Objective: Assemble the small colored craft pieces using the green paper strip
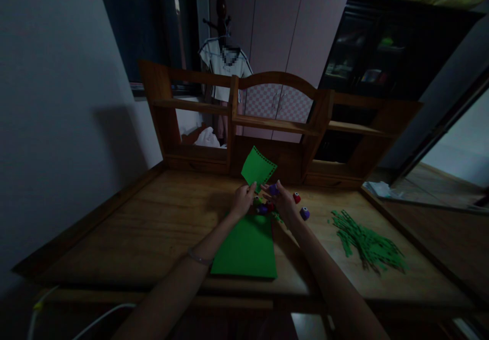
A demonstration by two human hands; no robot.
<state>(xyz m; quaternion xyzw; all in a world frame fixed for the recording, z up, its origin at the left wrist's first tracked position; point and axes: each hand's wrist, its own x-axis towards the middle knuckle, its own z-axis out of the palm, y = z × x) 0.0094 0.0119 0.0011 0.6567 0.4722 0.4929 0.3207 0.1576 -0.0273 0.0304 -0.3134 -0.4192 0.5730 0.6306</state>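
My left hand (243,201) pinches the lower corner of a green paper sheet (257,165), raised above the desk, with rows of small punched holes along two edges. In my right hand (286,202) is a small purple craft punch (273,189), just right of the sheet's lower corner and seemingly apart from it. Under the hands lie another purple punch (262,210), a red punch (270,206) and a green punch (258,200), partly hidden. A green stack of paper (246,251) sits on the desk nearest me.
Right of my right hand are a red punch (297,198) and a purple punch (304,213). Perforated green strips (367,243) lie heaped on the wooden desk (153,233) at the right. A wooden shelf unit (275,124) stands along the back edge. Dim light blurs small details.
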